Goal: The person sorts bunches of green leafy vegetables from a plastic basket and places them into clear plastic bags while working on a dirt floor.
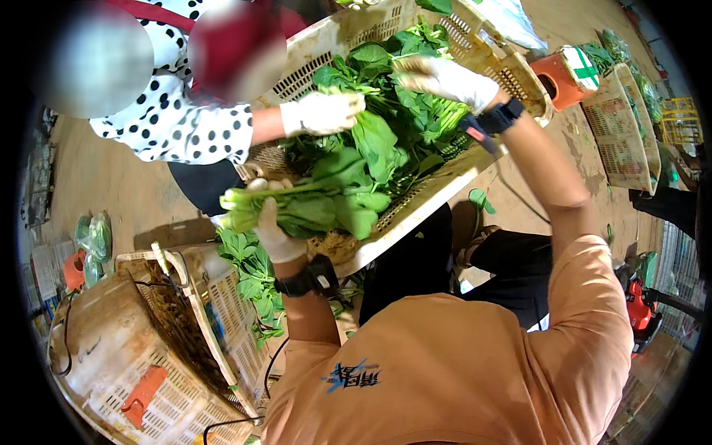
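Note:
A thick bunch of leafy greens point(311, 204) lies across my gloved left hand point(271, 226), whose fingers are closed round the pale stems. Its broad leaves point right, over the near side of a cream plastic crate point(415, 222). My gloved right hand point(449, 80) is over the far right part of the crate, fingers stretched toward the left and slightly smeared. Beneath it is a heap of loose greens point(426, 111), and I see nothing held in that hand. A co-worker's gloved hand point(326, 113) touches the heap from the left.
At lower left stands another dirty cream crate point(170, 348), with fallen greens point(259, 285) beside it. An orange container point(556, 78) and a further crate point(619, 133) stand at far right. A dark cable point(523, 196) hangs near my right forearm.

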The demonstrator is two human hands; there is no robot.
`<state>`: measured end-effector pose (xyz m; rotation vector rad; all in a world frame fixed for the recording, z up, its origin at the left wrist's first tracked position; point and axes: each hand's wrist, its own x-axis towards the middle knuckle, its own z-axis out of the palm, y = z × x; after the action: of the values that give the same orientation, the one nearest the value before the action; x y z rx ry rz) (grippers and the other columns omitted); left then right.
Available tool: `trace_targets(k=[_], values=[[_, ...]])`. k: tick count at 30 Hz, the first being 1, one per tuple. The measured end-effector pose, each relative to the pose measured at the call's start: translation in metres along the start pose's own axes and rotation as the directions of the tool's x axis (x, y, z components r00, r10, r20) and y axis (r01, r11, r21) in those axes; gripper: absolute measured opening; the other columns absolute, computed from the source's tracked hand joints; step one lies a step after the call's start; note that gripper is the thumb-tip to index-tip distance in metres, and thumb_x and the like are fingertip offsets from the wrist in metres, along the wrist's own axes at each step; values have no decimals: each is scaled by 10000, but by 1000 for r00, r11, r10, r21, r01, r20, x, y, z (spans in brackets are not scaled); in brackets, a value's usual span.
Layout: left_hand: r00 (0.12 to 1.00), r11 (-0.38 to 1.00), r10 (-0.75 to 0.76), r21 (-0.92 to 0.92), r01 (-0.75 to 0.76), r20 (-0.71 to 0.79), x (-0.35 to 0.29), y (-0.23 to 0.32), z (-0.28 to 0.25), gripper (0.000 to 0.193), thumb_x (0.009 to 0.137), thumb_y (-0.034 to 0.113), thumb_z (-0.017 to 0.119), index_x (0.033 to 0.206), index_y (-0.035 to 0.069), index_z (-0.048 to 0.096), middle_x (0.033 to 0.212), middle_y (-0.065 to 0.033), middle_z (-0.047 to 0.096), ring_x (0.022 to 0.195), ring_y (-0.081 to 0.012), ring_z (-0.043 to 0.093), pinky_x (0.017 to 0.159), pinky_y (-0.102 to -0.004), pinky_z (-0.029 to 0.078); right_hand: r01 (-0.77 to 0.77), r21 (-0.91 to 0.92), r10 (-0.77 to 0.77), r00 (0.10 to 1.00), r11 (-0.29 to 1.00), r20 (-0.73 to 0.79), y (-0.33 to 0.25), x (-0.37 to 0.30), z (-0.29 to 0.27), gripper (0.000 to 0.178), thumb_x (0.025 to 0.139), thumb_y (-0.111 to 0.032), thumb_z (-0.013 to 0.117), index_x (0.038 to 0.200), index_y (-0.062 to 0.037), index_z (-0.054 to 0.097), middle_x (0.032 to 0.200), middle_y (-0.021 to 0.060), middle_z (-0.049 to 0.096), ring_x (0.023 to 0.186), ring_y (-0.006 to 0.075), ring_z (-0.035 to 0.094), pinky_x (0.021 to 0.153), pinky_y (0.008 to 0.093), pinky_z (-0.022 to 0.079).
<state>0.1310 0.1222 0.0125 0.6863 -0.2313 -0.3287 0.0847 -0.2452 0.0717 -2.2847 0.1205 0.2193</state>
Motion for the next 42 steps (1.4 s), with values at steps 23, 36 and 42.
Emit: trace_targets(k=[23,36,42], values=[[953,858,193,510,-50,-232,62,-161,126,388,776,-11,632,1146,33,523,1073,-34,566,939,-148,540,819,-266,444,-369,40,370,929,929,-27,201,21,-104,524,883,-473,472,1068,-9,629,1007,161,654,918,248,614,821,356,470],[971,871,72,488,49,-226,62,-158,144,420,786,-24,656,1183,23,526,1073,-36,574,921,-154,547,831,-295,451,-125,405,266,912,906,-313,260,96,-65,244,759,-252,705,738,-69,546,728,49,578,711,158,552,590,294,461],[946,922,91,384,38,-311,66,-152,117,385,784,-34,637,1151,26,538,1031,-39,585,912,-155,557,822,-293,456,-48,303,189,868,952,-458,161,60,-81,202,797,-168,646,920,-27,572,776,18,578,715,95,560,645,248,482]])
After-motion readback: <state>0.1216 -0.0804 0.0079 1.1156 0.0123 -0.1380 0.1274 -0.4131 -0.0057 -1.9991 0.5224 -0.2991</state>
